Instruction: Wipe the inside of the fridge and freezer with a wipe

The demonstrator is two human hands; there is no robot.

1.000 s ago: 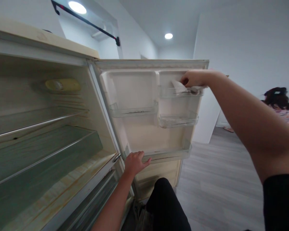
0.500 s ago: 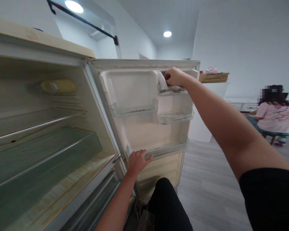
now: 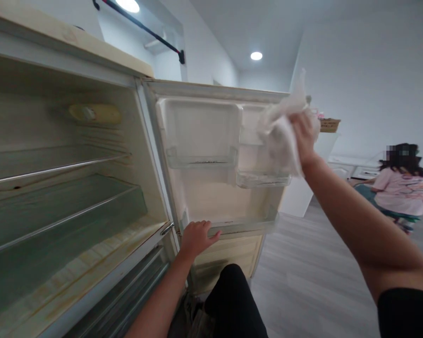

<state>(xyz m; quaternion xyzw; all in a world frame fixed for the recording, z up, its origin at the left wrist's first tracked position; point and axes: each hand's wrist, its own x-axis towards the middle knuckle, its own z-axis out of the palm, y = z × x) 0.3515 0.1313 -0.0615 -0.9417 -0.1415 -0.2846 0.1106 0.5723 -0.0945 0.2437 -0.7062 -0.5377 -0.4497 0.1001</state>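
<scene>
The fridge door (image 3: 197,195) stands swung wide, its inner side facing me. My right hand (image 3: 303,136) is shut on a crumpled white cloth (image 3: 285,141), blurred by motion, in front of the door's upper right corner. Behind the cloth, the upper small door shelf is mostly hidden. Below it sits a clear small door shelf (image 3: 262,180); to the left is a wider one (image 3: 202,162). My left hand (image 3: 197,239) rests at the left end of the long lower door shelf (image 3: 245,227), thumb spread and fingers stretched forward over its rim.
Left of me the fridge compartment (image 3: 102,164) is open, with glass shelves (image 3: 56,168) and a yellowish lamp cover (image 3: 95,113). A cardboard box (image 3: 329,125) sits on a white cabinet (image 3: 296,197) beyond the door. A person in pink (image 3: 402,188) sits at the far right.
My right hand has come out of the upper small door shelf with the cloth, moving right and towards me. My left hand stays at the lower shelf. The view has shifted slightly.
</scene>
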